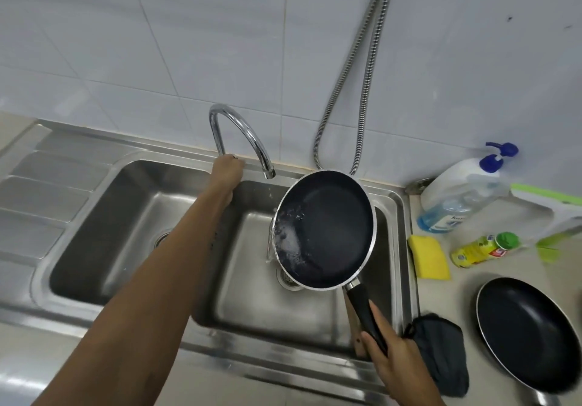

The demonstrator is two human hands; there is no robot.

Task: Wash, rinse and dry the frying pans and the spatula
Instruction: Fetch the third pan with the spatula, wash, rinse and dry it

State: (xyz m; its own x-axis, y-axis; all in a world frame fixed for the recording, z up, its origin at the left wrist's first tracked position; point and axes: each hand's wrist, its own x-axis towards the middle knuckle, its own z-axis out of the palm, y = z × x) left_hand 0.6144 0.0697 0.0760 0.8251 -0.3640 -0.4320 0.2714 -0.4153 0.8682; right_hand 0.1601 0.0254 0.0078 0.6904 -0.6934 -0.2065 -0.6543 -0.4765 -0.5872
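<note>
A black non-stick frying pan (pixel 327 229) is held tilted over the right sink basin, with water and foam running off its left rim. My right hand (pixel 389 355) grips its black handle. My left hand (pixel 227 167) reaches across the sink to the base of the chrome tap (pixel 242 134), fingers closed there. A second black frying pan (pixel 526 333) lies flat on the counter at the right. No spatula can be made out with certainty.
A double steel sink (pixel 132 216) with a drainboard on the left. On the right counter lie a yellow sponge (pixel 430 257), a dark cloth (pixel 441 352), a small green-capped bottle (pixel 485 248), a blue-pump soap bottle (pixel 456 194) and a green-white tool (pixel 554 213). A metal hose (pixel 362 90) hangs on the wall.
</note>
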